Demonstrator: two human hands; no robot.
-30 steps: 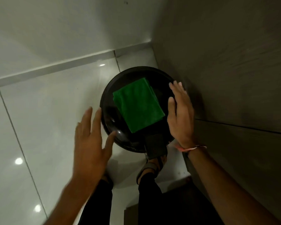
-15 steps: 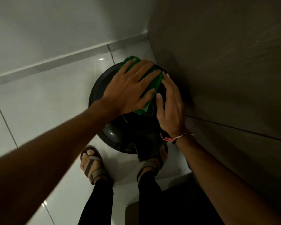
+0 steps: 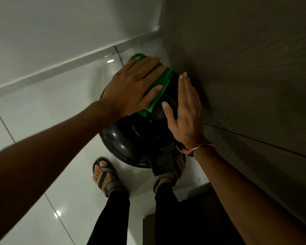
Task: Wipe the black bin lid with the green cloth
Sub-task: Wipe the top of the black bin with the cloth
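Note:
The round black bin lid (image 3: 131, 138) lies glossy below me, in a corner of the floor. A folded green cloth (image 3: 159, 92) rests on its far part, reaching past the far rim. My left hand (image 3: 132, 89) lies flat on the cloth with fingers spread, pressing it onto the lid and hiding most of it. My right hand (image 3: 185, 112) lies flat against the lid's right side, fingers straight and together, holding nothing. A pink thread band is on that wrist.
A dark grey wall panel (image 3: 245, 85) stands close on the right, and a white wall with a skirting board (image 3: 60, 68) runs behind. The bin's black pedal (image 3: 163, 161) sticks out toward my sandalled feet (image 3: 105, 175). Glossy white floor tiles (image 3: 42, 121) lie to the left.
My left hand came down onto the cloth and pushed it toward the far rim of the lid. My right hand moved in to rest on the lid's right side.

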